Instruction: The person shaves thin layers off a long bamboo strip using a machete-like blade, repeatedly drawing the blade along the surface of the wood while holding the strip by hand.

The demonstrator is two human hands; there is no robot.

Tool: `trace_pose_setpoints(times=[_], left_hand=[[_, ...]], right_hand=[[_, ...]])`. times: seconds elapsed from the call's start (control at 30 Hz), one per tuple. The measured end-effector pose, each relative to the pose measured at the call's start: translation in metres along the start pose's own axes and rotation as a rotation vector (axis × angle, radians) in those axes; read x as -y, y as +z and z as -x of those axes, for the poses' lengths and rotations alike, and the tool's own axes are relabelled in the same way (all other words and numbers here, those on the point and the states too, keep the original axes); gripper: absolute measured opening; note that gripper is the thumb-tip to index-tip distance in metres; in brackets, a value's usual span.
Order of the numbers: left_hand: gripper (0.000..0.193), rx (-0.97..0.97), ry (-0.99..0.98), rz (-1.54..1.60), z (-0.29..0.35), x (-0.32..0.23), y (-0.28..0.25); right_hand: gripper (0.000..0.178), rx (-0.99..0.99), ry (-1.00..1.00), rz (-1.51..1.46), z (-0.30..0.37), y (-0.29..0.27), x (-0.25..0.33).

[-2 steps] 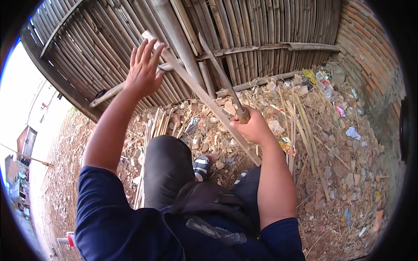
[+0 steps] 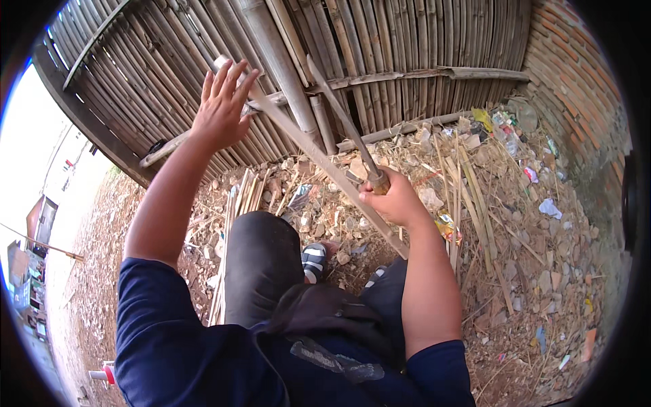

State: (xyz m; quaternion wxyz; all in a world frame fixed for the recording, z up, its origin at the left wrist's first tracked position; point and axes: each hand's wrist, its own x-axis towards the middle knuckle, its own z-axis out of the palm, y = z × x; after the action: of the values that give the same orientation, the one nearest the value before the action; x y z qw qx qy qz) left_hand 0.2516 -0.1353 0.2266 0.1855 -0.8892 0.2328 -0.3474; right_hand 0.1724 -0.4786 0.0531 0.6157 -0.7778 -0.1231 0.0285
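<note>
Left hand, fingers spread, by the upper end of a pale strip slanting down past the right hand, which grips a knife; strip seemingly already slender, remaining work unclear

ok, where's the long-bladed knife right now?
Upper middle of the head view: the knife is in the right hand, blade angled up-left toward the bamboo wall, with the long pale strip to its left.

ahead: bamboo wall | middle: slanting strip | right: free above rubble
</note>
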Motion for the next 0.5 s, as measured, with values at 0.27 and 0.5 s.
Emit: trace_pose_setpoints(times=[0.27,0.5], left_hand=[[0.039,0.468,0.257,0.071,0.026,0.021,-0.002],[0.026,0.591,-0.247,0.147,0.141,0.035,-0.020]], right_hand=[[0.022,0.021,0.006,0.104,0.012,-0.006,0.011],[0.023,-0.251,0.100,0.444,0.003,-0.022,0.015]])
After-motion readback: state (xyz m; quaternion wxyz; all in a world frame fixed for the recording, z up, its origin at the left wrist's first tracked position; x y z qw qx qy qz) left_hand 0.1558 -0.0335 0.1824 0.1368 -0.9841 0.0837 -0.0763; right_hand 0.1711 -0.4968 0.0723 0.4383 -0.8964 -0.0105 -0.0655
